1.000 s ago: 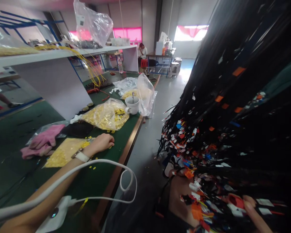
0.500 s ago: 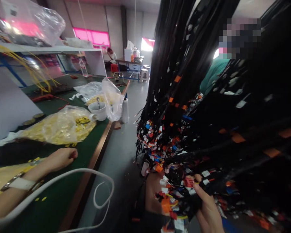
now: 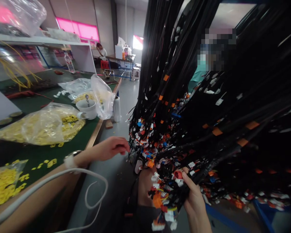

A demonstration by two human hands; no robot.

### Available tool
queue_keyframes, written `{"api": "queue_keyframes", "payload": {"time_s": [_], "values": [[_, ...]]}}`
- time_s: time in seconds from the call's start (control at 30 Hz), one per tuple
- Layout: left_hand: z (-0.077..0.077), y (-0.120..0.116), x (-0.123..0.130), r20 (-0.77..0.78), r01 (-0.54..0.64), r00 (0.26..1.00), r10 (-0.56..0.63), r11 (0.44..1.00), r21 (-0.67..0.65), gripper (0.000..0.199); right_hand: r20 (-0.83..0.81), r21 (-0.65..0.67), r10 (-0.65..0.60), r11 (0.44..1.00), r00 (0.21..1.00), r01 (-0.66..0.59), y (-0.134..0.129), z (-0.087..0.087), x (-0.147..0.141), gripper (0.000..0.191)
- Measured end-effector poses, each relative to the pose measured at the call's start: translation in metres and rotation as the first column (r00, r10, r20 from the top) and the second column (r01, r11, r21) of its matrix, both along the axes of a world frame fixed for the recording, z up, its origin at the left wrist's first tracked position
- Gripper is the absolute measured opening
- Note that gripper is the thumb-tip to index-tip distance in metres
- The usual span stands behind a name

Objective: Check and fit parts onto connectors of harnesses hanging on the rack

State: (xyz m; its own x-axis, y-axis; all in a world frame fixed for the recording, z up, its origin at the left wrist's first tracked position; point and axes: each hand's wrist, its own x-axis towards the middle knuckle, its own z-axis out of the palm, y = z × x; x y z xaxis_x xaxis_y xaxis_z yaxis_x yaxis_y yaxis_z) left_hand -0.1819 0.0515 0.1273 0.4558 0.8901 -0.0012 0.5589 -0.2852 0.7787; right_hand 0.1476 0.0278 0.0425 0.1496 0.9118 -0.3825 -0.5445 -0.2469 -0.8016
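Note:
My right hand (image 3: 193,192) pinches a red connector (image 3: 178,174) between thumb and finger at the lower right. It belongs to the hanging black wire harnesses (image 3: 157,64), whose ends carry white, orange, red and blue connectors. My left hand (image 3: 115,148) is over the gap between bench and harnesses, near the harness ends. Its fingers are curled together, and what they hold, if anything, is hidden. Small yellow plastic pieces (image 3: 2,186) spill from an opened bag on the bench to the left. A larger clear bag of yellow pieces (image 3: 42,127) lies behind them.
A white cup (image 3: 87,109) stands by the green bench's edge (image 3: 95,132), beside another plastic bag (image 3: 103,97). A white cable (image 3: 63,173) loops across the front. One person (image 3: 102,51) sits far back; another, in green (image 3: 196,76), is behind the harnesses.
My left hand has moved right, from over the bench past its edge toward the harnesses. My right hand still grips the red connector, now turned to show its open end. The view has shifted right.

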Motion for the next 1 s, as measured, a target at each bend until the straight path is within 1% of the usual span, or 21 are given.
{"api": "queue_keyframes", "payload": {"time_s": [0.07, 0.17, 0.23, 0.33, 0.37, 0.43, 0.53, 0.63, 0.7, 0.77, 0.83, 0.9, 1.0], "values": [[0.003, 0.013, 0.035, 0.101, 0.159, 0.983, -0.156, 0.987, -0.021, 0.020, -0.009, -0.013, -0.017, 1.000, 1.000, 0.016, -0.003, -0.001, 0.004, 0.033], [0.000, 0.025, 0.080, 0.263, 0.306, 0.925, -0.275, 0.948, -0.086, 0.021, -0.007, -0.030, -0.027, 0.999, 1.000, 0.026, -0.006, -0.003, 0.010, 0.033], [-0.004, 0.029, 0.103, 0.331, 0.384, 0.882, -0.337, 0.919, -0.088, 0.024, -0.003, -0.033, -0.018, 0.999, 1.000, 0.018, -0.007, -0.003, 0.012, 0.033], [-0.010, 0.033, 0.124, 0.369, 0.428, 0.839, -0.400, 0.904, 0.004, 0.024, -0.008, -0.025, 0.001, 1.000, 1.000, -0.001, -0.008, -0.002, 0.013, 0.035], [-0.011, 0.034, 0.128, 0.381, 0.426, 0.830, -0.406, 0.904, 0.036, 0.024, -0.005, -0.022, -0.008, 1.000, 1.000, 0.008, -0.009, -0.002, 0.013, 0.037], [-0.014, 0.036, 0.132, 0.420, 0.415, 0.815, -0.399, 0.908, 0.059, 0.022, 0.002, -0.014, -0.023, 1.000, 1.000, 0.023, -0.009, -0.002, 0.013, 0.040], [-0.017, 0.035, 0.135, 0.495, 0.392, 0.796, -0.348, 0.920, 0.016, 0.018, 0.000, 0.036, -0.005, 0.999, 1.000, 0.005, -0.010, -0.004, 0.012, 0.044], [-0.020, 0.031, 0.139, 0.583, 0.360, 0.773, -0.251, 0.930, -0.076, 0.014, -0.011, 0.091, 0.044, 0.995, 0.999, -0.043, -0.009, -0.004, 0.007, 0.042], [-0.023, 0.029, 0.141, 0.663, 0.342, 0.732, -0.154, 0.925, -0.163, 0.012, 0.000, 0.110, 0.044, 0.993, 0.999, -0.044, -0.007, -0.005, 0.003, 0.040], [-0.024, 0.027, 0.143, 0.736, 0.321, 0.677, -0.017, 0.906, -0.274, 0.013, 0.017, 0.105, 0.016, 0.994, 1.000, -0.018, -0.005, -0.005, -0.002, 0.040], [-0.023, 0.027, 0.144, 0.762, 0.281, 0.637, 0.116, 0.885, -0.370, 0.017, 0.010, 0.089, -0.015, 0.996, 1.000, 0.014, -0.002, -0.004, -0.007, 0.042], [-0.021, 0.027, 0.145, 0.753, 0.237, 0.634, 0.174, 0.884, -0.404, 0.021, -0.008, 0.076, -0.048, 0.996, 0.999, 0.049, 0.000, -0.004, -0.012, 0.042], [-0.022, 0.025, 0.146, 0.711, 0.167, 0.680, 0.179, 0.906, -0.388, 0.021, -0.004, 0.086, -0.104, 0.991, 0.995, 0.104, 0.003, -0.003, -0.018, 0.042]]}}
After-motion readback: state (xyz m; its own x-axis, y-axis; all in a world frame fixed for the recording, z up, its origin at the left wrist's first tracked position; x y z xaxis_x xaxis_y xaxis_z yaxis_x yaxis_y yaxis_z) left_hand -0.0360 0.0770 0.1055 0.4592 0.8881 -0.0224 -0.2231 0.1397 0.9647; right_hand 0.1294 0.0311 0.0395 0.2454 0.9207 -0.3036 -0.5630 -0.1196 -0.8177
